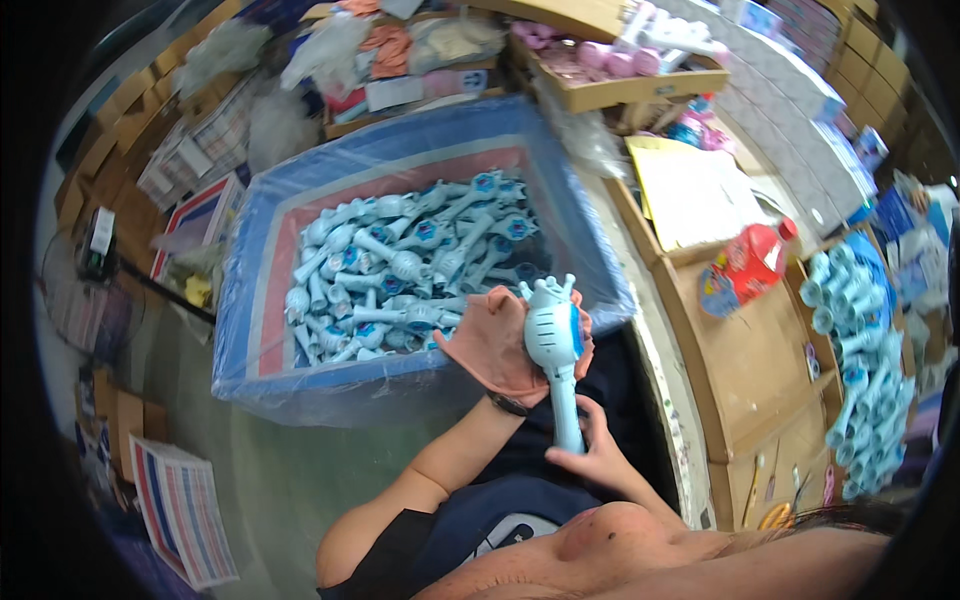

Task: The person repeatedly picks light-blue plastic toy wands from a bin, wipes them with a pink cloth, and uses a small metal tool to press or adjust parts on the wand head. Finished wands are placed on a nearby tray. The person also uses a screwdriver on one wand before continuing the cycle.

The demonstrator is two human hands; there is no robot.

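A light blue toy wand [553, 335] with a crown-shaped top, slotted round head and long handle is upright in front of me. My left hand [520, 385], a dark band on its wrist, holds the wand's head through a salmon-coloured cloth [485, 345]; the cloth hides most of its fingers. Beside the lower end of the handle is my right hand [605, 455], its thumb and fingers apart around the tip. Whether it touches the handle is hard to tell. Beyond my hands, a large plastic-lined box [330, 390] holds a heap of similar blue wands [410, 260].
On the right stands a bench with a cardboard tray [750, 370], a red bottle [748, 265] and stacked blue wand parts [865, 370]. A box of pink parts [620, 80] sits at the back. Striped cartons [185, 510] stand on the floor at left.
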